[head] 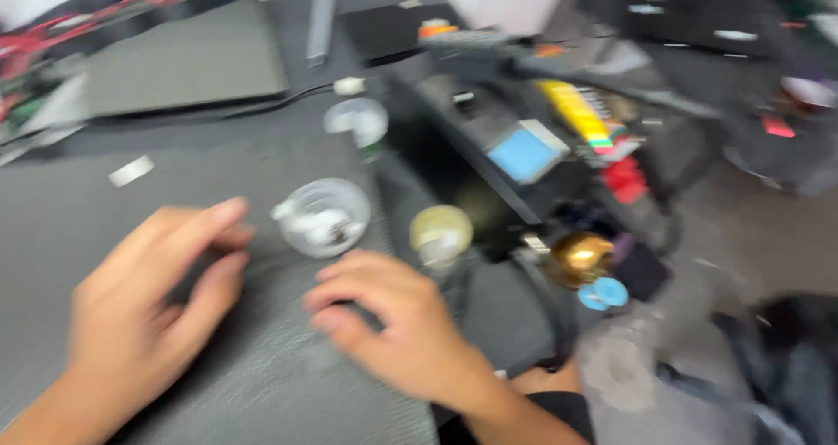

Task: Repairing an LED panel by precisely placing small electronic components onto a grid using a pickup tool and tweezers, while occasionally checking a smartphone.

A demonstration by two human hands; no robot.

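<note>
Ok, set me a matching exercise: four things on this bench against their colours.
Things:
1. square pad
2. round knob
3. long bar
4. closed laptop

Colours:
A. dark grey
B. gold
C. light blue
D. yellow

Pairs: 1-C, 2-B, 3-D, 4-A

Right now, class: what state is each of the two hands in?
Left hand: open, fingers spread, resting on the dark mat, holding nothing.
Right hand: fingers curled down onto the mat; too blurred to tell.
</note>
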